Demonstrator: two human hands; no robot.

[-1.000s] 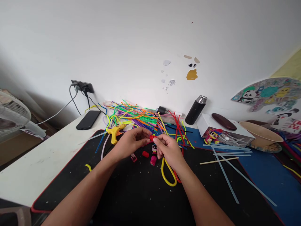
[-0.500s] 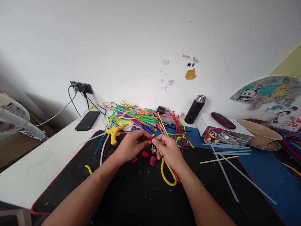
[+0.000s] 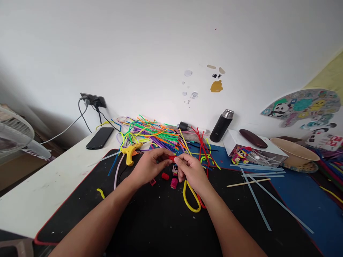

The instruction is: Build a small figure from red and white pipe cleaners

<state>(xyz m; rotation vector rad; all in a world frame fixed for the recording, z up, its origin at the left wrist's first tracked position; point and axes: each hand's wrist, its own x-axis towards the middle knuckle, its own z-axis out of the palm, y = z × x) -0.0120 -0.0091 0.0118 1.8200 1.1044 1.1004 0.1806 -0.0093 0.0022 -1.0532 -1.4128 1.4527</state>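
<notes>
My left hand [image 3: 150,165] and my right hand [image 3: 190,170] meet over the black mat [image 3: 150,221], both closed in a pinch. Between their fingertips is a small red piece of pipe cleaner [image 3: 172,158], partly covered by the fingers. Just below lies another short red piece [image 3: 165,176]. Beside my right fingers rests a small figure with a magenta end [image 3: 174,183], its upper part partly hidden. A yellow pipe cleaner loop [image 3: 192,210] sticks out from under my right hand, with a red strand next to it.
A yellow hot glue gun [image 3: 130,154] lies left of my hands. Behind them spreads a heap of coloured pipe cleaners [image 3: 158,135]. Glue sticks [image 3: 255,200] are scattered at right, near a finished-looking doll [image 3: 241,156] and a white box [image 3: 233,137]. A black flask [image 3: 222,125] and phone [image 3: 100,138] stand farther back.
The view has shifted very slightly. Both hands keep their pinch on the red piece in nearly the same place.
</notes>
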